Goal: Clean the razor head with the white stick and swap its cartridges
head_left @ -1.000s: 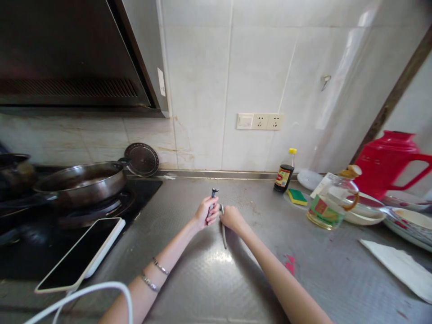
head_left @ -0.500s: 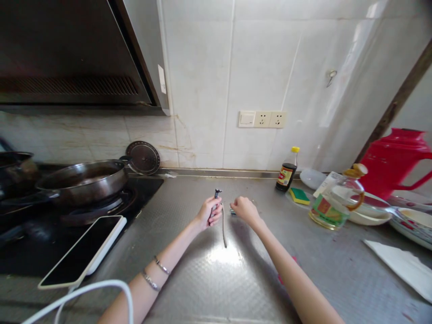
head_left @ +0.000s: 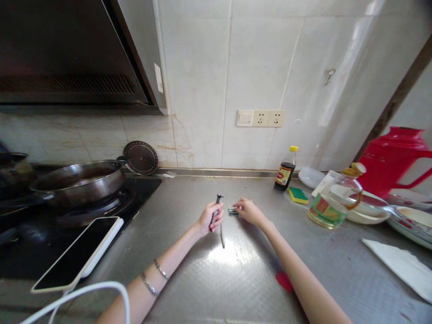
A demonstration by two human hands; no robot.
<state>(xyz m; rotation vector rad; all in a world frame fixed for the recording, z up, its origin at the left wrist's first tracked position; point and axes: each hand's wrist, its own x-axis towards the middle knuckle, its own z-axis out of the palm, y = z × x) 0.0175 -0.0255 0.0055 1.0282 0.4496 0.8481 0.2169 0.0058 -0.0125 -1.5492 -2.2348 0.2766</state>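
Observation:
My left hand [head_left: 209,218] is closed around a slim dark tool [head_left: 218,199] held upright, its small T-shaped head sticking out above the fist. Most of its handle is hidden by my fingers. A thin grey-brown cord [head_left: 222,237] hangs or lies just below that fist; where its upper end goes is hidden. To the right, my right hand [head_left: 250,211] is low over the counter with loosely bent fingers slightly apart. Its fingertips are at the right end of a small dark green cylindrical piece [head_left: 232,212], too small to name surely.
A steel counter [head_left: 202,279] spreads under both hands. At left are a pan [head_left: 81,182] on the stove, a phone [head_left: 76,256] and a white cable [head_left: 111,284]. Rightward stand a sauce bottle [head_left: 284,173], a sponge [head_left: 298,195], an oil jug [head_left: 332,204] and a red thermos [head_left: 388,162].
My right hand has loosened from a tighter curl and moved slightly right, uncovering more of the green piece. My left hand keeps hold of the dark tool. The view has shifted a little.

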